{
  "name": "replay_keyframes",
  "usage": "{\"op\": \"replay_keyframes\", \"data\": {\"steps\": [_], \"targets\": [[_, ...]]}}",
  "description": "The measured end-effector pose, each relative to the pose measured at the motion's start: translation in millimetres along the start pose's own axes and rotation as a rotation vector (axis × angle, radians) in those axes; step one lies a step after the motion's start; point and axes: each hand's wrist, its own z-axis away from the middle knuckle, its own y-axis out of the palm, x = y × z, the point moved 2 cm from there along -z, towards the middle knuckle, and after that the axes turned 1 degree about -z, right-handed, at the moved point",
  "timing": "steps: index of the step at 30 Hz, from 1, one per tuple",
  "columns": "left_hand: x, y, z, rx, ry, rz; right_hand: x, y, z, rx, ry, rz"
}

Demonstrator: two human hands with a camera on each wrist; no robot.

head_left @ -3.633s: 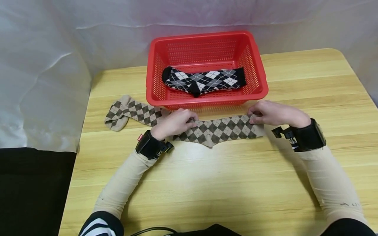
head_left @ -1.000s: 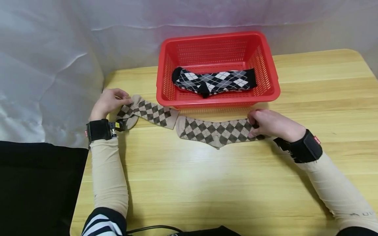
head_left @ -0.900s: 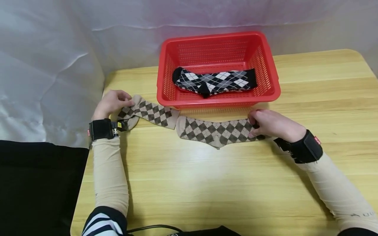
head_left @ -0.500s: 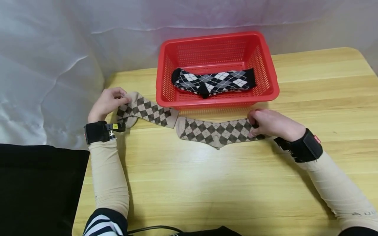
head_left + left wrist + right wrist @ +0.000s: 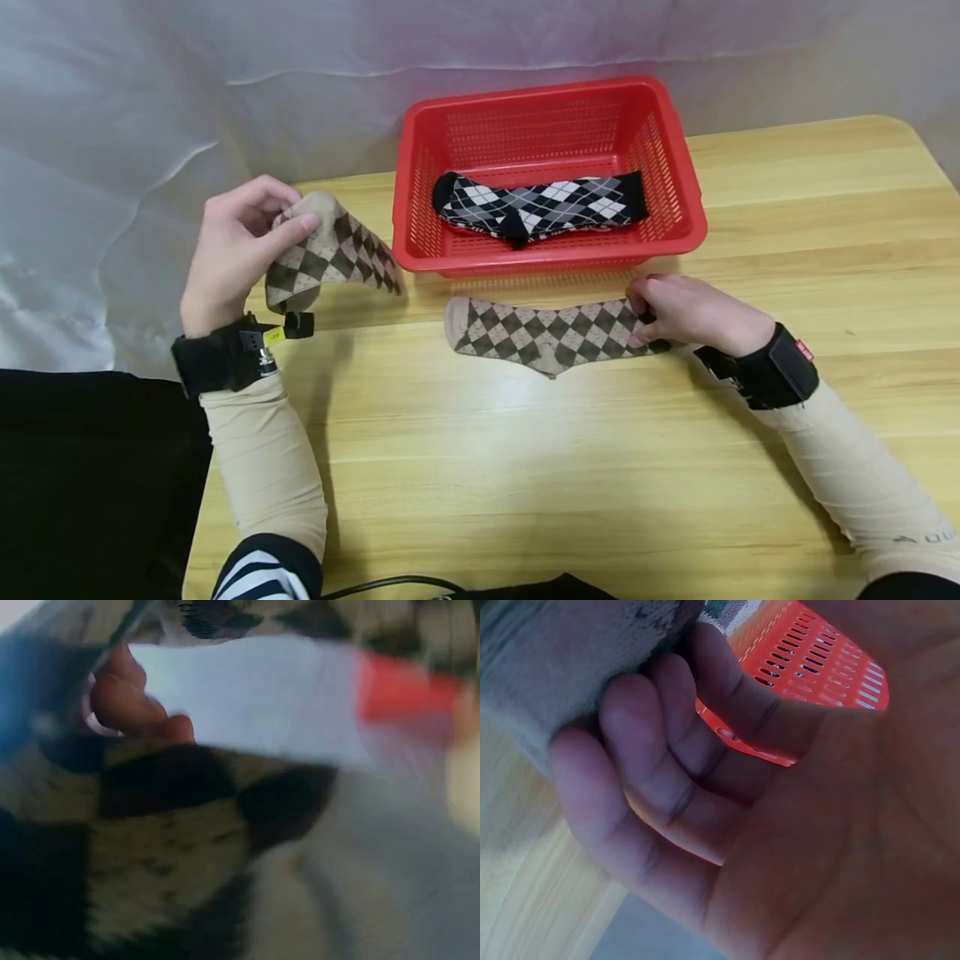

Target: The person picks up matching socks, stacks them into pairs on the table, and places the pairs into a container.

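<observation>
One beige and brown argyle sock [image 5: 330, 250] hangs in the air at the left, its far end sloping down beside the basket. My left hand [image 5: 236, 250] pinches it near the heel between thumb and fingers; in the left wrist view the sock's checked cloth [image 5: 165, 847] fills much of the picture, blurred. A matching sock [image 5: 547, 333] lies flat on the table in front of the basket. At its right end, my right hand [image 5: 697, 312] pinches the cuff. Curled fingertips [image 5: 630, 724] touch the cloth in the right wrist view; the thumb's grip is hidden there.
A red plastic basket [image 5: 551, 262] stands at the back of the wooden table [image 5: 525, 483]. Inside it lies a black, grey and white argyle sock bundle [image 5: 540, 207]. A pale curtain [image 5: 480, 37] hangs behind. Near the front edge runs a black cable [image 5: 390, 581].
My left hand went from the flat sock to the other one at the left, gripped it and raised it off the table. The right hand stays at the flat sock's cuff.
</observation>
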Motion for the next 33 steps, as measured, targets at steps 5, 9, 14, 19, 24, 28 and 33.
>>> {"op": "replay_keyframes", "data": {"steps": [5,9,14,19,24,28,33], "targets": [[-29.8,16.0,14.5,0.067,0.145,0.070,0.1,-0.5,0.1,0.003,0.001,0.008],[-48.4,33.5,24.7,0.155,0.237,0.043,4.0,-1.5,1.6,0.005,-0.005,0.019],[-66.6,61.0,34.4,0.362,0.368,-0.072,20.9,-4.2,5.8,-0.097,-0.136,-0.034],[-70.7,93.5,36.7,0.497,0.458,-0.202,48.5,-3.9,10.4,-0.250,-0.342,-0.172],[-66.1,130.2,37.1,0.591,0.515,-0.193,71.8,2.0,16.4,-0.234,-0.435,-0.365],[-62.4,151.9,38.7,0.634,0.563,-0.170,81.0,7.6,18.0,-0.225,-0.427,-0.410],[-61.5,164.4,41.0,0.636,0.599,-0.151,83.8,14.1,12.9,-0.314,-0.536,-0.348]]}}
